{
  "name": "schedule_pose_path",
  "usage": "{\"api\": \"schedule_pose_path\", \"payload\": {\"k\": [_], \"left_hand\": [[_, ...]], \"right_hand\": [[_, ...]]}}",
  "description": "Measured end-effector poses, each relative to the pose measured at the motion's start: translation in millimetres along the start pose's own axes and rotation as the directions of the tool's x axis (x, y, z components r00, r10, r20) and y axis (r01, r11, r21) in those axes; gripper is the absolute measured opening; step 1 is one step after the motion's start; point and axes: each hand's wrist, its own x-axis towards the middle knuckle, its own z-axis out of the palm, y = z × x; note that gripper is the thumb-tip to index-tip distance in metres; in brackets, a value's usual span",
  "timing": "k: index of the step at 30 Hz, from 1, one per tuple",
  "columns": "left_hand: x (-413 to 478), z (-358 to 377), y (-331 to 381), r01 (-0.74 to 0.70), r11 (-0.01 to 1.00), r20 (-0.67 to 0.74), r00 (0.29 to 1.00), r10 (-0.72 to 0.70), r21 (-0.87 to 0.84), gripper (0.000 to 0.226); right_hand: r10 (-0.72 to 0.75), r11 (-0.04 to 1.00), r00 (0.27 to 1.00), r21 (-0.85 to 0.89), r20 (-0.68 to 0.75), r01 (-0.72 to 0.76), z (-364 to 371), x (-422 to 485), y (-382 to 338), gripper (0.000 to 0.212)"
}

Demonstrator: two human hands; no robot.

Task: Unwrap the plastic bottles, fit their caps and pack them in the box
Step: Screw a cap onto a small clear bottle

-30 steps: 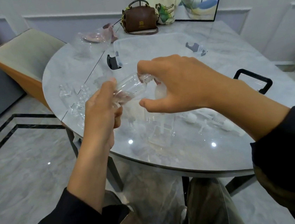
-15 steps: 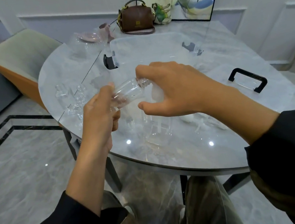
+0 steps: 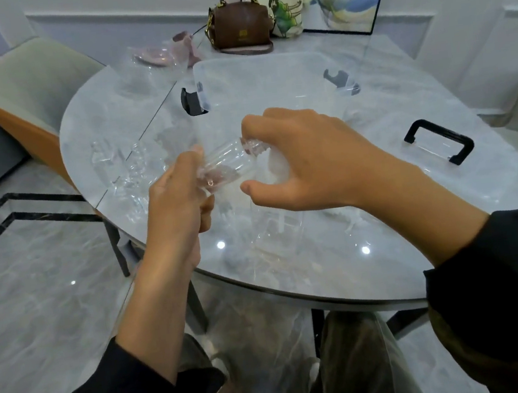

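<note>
You hold the clear bottle point(image 3: 226, 164) between your two hands, above the near part of the marble table point(image 3: 402, 108) and in front of the clear box point(image 3: 269, 75). Your left hand point(image 3: 178, 205) is wrapped around its base end, and your right hand point(image 3: 308, 158) curls its fingers over the neck end, with something white showing under that palm; whether it is the cap, you cannot tell from here. The bottle lies tilted, neck up toward your right hand. It is transparent and ribbed near the neck.
</note>
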Motion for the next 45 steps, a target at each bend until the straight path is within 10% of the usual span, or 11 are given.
{"api": "schedule_pose_path", "payload": {"k": [45], "left_hand": [[-2,2,3,-0.012,1.0,0.007,1.0,0.012,-0.023,0.033]], "right_hand": [[0.072,0.995,0.973,0.052,0.221,-0.085,-21,5,3,0.058]]}}
